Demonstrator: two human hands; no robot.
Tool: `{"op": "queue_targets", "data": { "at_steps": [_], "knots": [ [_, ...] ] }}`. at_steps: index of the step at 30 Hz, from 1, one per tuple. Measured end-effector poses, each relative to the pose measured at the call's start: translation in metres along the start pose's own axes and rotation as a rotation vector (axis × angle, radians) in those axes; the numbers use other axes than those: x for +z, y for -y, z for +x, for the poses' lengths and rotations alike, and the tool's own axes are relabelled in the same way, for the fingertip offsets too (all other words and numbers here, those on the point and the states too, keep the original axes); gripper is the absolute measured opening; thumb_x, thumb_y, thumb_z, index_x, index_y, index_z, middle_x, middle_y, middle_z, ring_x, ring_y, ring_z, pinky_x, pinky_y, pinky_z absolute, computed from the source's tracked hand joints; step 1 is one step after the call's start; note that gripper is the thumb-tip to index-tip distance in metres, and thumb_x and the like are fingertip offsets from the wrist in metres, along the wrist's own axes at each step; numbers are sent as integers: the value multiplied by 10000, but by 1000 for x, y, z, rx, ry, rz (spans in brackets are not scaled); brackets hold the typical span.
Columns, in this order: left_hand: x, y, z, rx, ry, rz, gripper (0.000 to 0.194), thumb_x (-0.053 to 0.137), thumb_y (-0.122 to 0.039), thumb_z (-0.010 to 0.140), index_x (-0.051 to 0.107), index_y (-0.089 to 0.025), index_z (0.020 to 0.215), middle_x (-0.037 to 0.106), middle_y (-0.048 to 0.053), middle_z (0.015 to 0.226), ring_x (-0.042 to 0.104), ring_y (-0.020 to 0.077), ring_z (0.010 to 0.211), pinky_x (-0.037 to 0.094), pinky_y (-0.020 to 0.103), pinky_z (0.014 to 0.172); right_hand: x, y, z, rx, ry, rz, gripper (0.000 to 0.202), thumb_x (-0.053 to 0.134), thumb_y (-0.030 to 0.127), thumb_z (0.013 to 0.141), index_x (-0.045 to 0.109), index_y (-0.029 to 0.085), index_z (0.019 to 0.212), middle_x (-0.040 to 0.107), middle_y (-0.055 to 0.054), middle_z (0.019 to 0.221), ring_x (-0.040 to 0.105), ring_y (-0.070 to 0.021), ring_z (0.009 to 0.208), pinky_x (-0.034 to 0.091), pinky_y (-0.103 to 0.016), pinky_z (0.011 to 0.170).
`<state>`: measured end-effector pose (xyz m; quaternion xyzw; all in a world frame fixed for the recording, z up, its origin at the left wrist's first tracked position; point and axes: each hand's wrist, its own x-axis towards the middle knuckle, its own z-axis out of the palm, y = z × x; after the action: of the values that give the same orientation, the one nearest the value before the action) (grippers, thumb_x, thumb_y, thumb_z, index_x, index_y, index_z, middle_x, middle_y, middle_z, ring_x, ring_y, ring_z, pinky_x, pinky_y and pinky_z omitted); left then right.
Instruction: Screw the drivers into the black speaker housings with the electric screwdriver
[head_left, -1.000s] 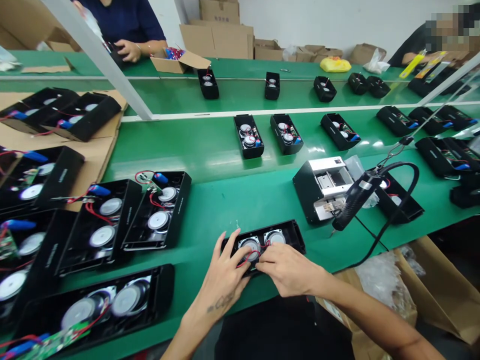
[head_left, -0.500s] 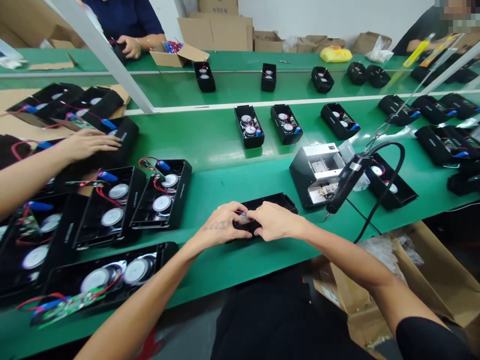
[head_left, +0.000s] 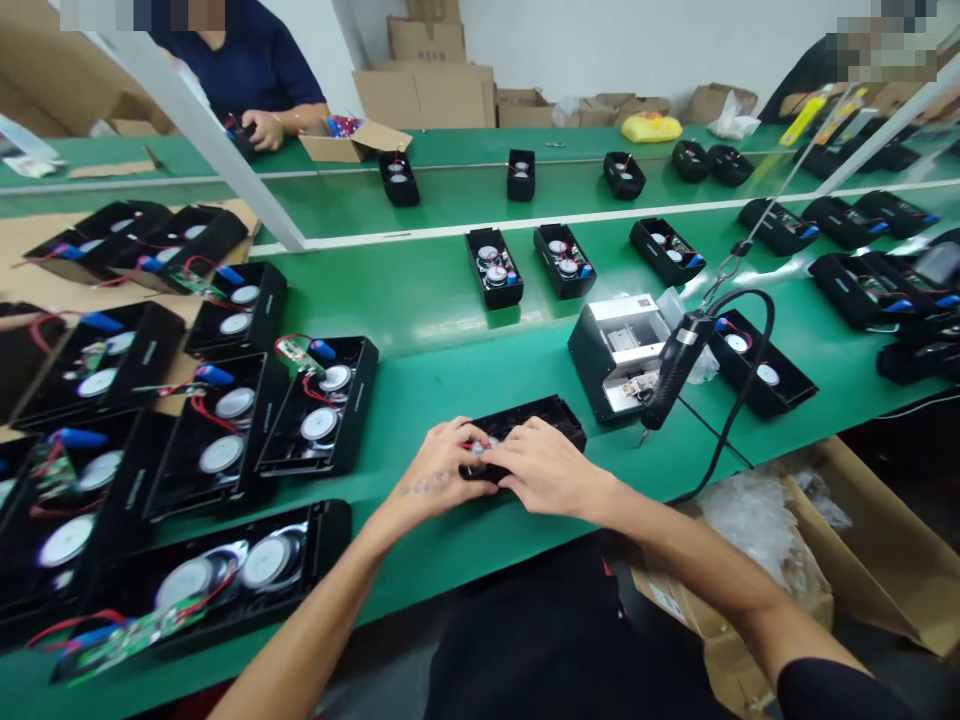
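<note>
A black speaker housing [head_left: 551, 412] lies on the green bench in front of me, turned slantwise. My left hand [head_left: 433, 472] is closed around its left end, thumb on the near side and fingers on the far side. Over the middle of the housing bends my right hand [head_left: 546, 468], its fingers pinched down inside near the left fingertips. A bit of red wire [head_left: 480, 445] and something pale show between the two hands. What exactly the right fingers grip is hidden by the hand.
Several open housings with white round speakers [head_left: 321, 423] crowd the left side. Just right of my work stand a screw feeder [head_left: 619, 350] and a hanging electric screwdriver [head_left: 671, 375]. More housings [head_left: 493, 270] sit on the middle strip. Across the bench, a co-worker's hand [head_left: 264, 130] holds a dark part.
Another person's arm, which reached over the housings at the left, has withdrawn. My right fingers have shifted slightly over the housing; both hands stay on it. The view has tilted a little upward.
</note>
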<state>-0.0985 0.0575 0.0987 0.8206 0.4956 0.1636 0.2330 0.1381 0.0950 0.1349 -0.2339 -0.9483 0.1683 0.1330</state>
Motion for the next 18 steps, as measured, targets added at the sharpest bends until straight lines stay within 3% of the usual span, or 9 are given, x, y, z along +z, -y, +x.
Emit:
{"op": "queue_targets", "data": {
  "at_steps": [2, 4, 5, 6, 7, 10, 13, 15, 18],
  "knots": [
    [14, -7, -12, 43, -83, 90, 97, 913, -369, 804, 851, -324, 863, 759, 38, 1188, 559, 370, 1384, 443, 602, 1171, -8, -12, -31, 122, -506, -9, 377, 698, 234, 987, 641, 233, 1359, 736, -124, 1218, 685, -304, 1165, 543, -483, 1033],
    [29, -13, -25, 91, -192, 204, 85, 892, -286, 818, 829, -292, 875, 764, 52, 1203, 497, 413, 1457, 444, 634, 1166, -19, -38, -63, 437, -1029, -139, 470, 721, 314, 987, 567, 235, 1424, 654, -160, 1295, 635, -344, 1223, 549, -539, 1039],
    [36, -15, -31, 111, -235, 248, 107, 879, -244, 818, 820, -280, 899, 765, 56, 1214, 479, 426, 1478, 451, 639, 1162, -23, -53, -78, 607, -1152, -209, 533, 734, 371, 981, 539, 214, 1452, 615, -187, 1339, 618, -365, 1243, 553, -564, 1030],
    [41, -17, -35, 126, -263, 280, 138, 866, -210, 817, 812, -273, 928, 765, 59, 1226, 469, 432, 1491, 456, 639, 1162, -27, -70, -91, 741, -1178, -238, 568, 727, 430, 983, 530, 190, 1458, 601, -205, 1352, 615, -376, 1242, 552, -584, 1031],
    [45, -18, -38, 138, -278, 301, 164, 855, -190, 818, 806, -271, 951, 765, 58, 1236, 468, 435, 1497, 462, 638, 1161, -30, -85, -102, 824, -1123, -218, 538, 695, 481, 997, 559, 177, 1420, 619, -203, 1321, 627, -371, 1220, 555, -588, 1032],
    [48, -15, -40, 164, -293, 341, 140, 823, -200, 851, 789, -273, 965, 765, 54, 1248, 492, 429, 1488, 478, 627, 1151, -26, -114, -120, 889, -929, -25, 420, 668, 563, 986, 658, 192, 1183, 703, -132, 1129, 681, -303, 1053, 592, -519, 991],
    [44, -9, -38, 212, -314, 368, 58, 789, -242, 891, 770, -271, 938, 770, 51, 1239, 525, 423, 1458, 507, 601, 1108, -9, -112, -124, 850, -1032, 192, 377, 766, 534, 901, 619, 229, 1066, 697, -51, 927, 684, -236, 827, 630, -437, 832],
    [42, -5, -36, 254, -334, 376, 37, 781, -264, 896, 760, -282, 921, 775, 41, 1220, 543, 415, 1440, 515, 584, 1084, -1, -105, -121, 778, -1052, 410, 314, 739, 482, 915, 581, 255, 1064, 636, 17, 757, 637, -199, 639, 613, -397, 672],
    [43, 1, -34, 288, -372, 379, 31, 768, -275, 901, 754, -301, 912, 780, 28, 1190, 556, 399, 1428, 507, 560, 1069, -11, -101, -110, 688, -1091, 662, 249, 704, 413, 927, 542, 271, 1052, 517, 100, 604, 515, -146, 453, 503, -323, 499]
  ]
}}
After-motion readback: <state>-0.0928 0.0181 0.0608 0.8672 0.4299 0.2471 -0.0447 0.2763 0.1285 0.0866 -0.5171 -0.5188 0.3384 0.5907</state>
